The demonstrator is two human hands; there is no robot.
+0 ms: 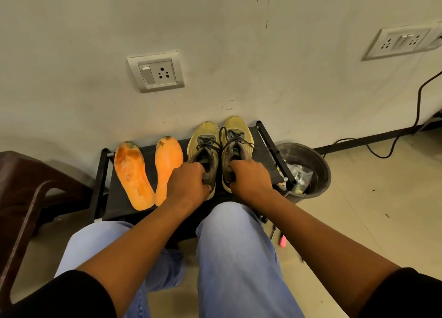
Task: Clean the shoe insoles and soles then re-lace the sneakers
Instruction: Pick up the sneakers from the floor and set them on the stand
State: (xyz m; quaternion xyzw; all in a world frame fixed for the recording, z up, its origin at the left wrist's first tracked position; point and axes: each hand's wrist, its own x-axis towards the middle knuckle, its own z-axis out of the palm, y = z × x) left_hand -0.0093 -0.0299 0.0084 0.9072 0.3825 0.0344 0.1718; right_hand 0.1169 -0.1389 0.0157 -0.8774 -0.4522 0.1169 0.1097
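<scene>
Two yellow sneakers with dark laces stand side by side on a low black rack [124, 198], toes to the wall. My left hand [187, 182] grips the heel collar of the left sneaker [203, 136]. My right hand [251, 176] grips the heel collar of the right sneaker [236, 128]. Two orange insoles lie flat on the rack to the left: a stained one [132, 174] at far left and a cleaner one [167, 164] beside my left hand. The sneakers' heels are hidden under my fingers.
A black bin [308, 164] with rubbish stands right of the rack. A brown plastic chair [28, 193] is at the left. A black cable [418, 107] runs down the wall. A pink object [283, 241] lies on the floor under the rack. My knees fill the foreground.
</scene>
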